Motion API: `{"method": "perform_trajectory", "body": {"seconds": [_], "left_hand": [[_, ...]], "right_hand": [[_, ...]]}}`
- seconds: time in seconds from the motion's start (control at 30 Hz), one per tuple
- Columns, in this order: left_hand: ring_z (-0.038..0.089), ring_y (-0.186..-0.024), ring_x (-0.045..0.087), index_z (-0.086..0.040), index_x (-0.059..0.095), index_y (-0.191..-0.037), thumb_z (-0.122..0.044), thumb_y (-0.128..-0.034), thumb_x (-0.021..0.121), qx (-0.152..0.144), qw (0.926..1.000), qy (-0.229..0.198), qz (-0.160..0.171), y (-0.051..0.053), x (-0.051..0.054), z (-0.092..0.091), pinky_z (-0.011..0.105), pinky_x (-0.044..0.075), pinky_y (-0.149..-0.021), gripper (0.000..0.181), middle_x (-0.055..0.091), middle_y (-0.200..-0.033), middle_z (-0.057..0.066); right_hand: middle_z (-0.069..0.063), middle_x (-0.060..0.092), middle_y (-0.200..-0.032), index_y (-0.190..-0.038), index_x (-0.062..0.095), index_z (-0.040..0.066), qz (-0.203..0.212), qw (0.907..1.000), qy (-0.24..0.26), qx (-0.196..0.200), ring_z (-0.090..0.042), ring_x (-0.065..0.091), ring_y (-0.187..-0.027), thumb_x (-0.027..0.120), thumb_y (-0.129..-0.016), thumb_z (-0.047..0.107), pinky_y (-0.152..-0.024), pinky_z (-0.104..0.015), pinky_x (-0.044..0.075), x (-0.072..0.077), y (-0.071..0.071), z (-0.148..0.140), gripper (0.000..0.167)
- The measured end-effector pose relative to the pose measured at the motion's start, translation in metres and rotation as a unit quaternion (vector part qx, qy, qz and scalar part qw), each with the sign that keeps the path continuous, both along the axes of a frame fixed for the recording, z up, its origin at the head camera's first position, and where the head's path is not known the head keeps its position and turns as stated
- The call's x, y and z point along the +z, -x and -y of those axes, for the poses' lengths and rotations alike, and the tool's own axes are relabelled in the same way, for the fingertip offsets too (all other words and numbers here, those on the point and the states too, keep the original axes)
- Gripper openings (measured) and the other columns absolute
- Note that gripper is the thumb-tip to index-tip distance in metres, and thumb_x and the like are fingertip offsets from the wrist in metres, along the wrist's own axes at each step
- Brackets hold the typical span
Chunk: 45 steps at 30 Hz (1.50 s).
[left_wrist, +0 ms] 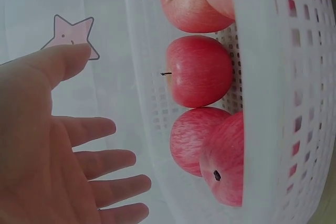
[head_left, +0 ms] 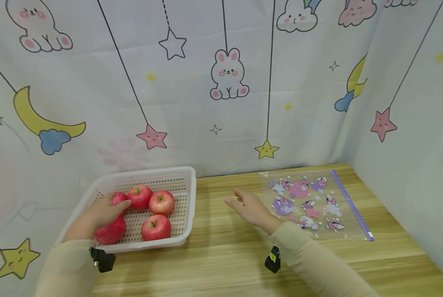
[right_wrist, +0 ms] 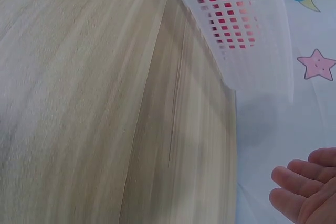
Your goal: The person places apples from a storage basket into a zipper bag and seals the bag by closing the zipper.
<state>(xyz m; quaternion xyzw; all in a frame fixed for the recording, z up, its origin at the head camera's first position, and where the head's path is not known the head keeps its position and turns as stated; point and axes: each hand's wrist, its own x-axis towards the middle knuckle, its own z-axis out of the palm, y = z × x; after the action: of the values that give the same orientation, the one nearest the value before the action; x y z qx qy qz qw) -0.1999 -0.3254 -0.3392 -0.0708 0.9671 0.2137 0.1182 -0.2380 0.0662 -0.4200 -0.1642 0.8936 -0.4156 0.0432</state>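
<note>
Several red apples (head_left: 156, 227) lie in a white plastic basket (head_left: 190, 206) at the left of the table. Above the basket's left part is my left hand (head_left: 101, 212), fingers spread and holding nothing; it hides part of the apples beneath it in the head view. The left wrist view shows that hand (left_wrist: 63, 145) apart from the apples (left_wrist: 199, 72). My right hand (head_left: 252, 210) hovers over the table between the basket and a clear zip bag (head_left: 292, 218), with its fingers loosely extended and nothing in them.
The bag has cartoon prints and a purple slider strip (head_left: 351, 204); it lies flat at the right. Behind the wooden table (head_left: 221, 264) hangs a white printed curtain (head_left: 191, 95), which also runs along both sides.
</note>
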Motion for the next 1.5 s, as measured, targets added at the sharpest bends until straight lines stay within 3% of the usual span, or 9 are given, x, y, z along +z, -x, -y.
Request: {"method": "perform_trajectory", "body": {"seconds": [0.4,0.9,1.27,1.5], "left_hand": [[0.06,-0.126,0.024,0.012,0.015,-0.144,-0.054,-0.0946,0.04,0.014,0.9998,-0.003,0.013,-0.002,0.001,0.006,0.072,0.028,-0.097,0.086,0.023,-0.141,0.042],[0.061,-0.123,0.028,0.015,0.016,-0.143,-0.059,-0.0934,0.037,0.002,1.0,0.008,0.005,-0.009,0.003,0.016,0.071,0.033,-0.094,0.091,0.025,-0.139,0.044],[0.062,-0.121,0.029,0.016,0.014,-0.142,-0.057,-0.0938,0.038,0.005,0.9998,0.011,0.014,-0.013,0.006,0.019,0.071,0.036,-0.091,0.091,0.024,-0.138,0.045],[0.063,-0.122,0.025,0.016,0.012,-0.142,-0.059,-0.0936,0.036,0.012,0.9995,0.01,0.027,-0.013,0.002,0.027,0.072,0.033,-0.091,0.093,0.022,-0.137,0.047]], "right_hand": [[-0.019,0.048,-0.139,-0.14,0.041,0.0,0.004,0.9998,0.003,0.018,-0.035,0.052,-0.122,0.043,-0.094,0.054,-0.098,-0.047,0.046,0.001,-0.005,0.013,0.071],[-0.02,0.049,-0.139,-0.14,0.041,0.001,0.003,0.9988,0.022,0.044,-0.035,0.054,-0.12,0.046,-0.097,0.045,-0.098,-0.047,0.046,0.001,-0.011,0.025,0.062],[-0.019,0.05,-0.139,-0.14,0.041,0.001,0.012,0.9982,0.022,0.054,-0.031,0.056,-0.118,0.044,-0.096,0.05,-0.095,-0.043,0.049,-0.001,-0.014,0.034,0.066],[-0.019,0.051,-0.138,-0.139,0.043,0.0,0.016,0.9979,0.027,0.058,-0.03,0.057,-0.117,0.047,-0.095,0.048,-0.093,-0.041,0.05,-0.004,-0.016,0.041,0.064]]}}
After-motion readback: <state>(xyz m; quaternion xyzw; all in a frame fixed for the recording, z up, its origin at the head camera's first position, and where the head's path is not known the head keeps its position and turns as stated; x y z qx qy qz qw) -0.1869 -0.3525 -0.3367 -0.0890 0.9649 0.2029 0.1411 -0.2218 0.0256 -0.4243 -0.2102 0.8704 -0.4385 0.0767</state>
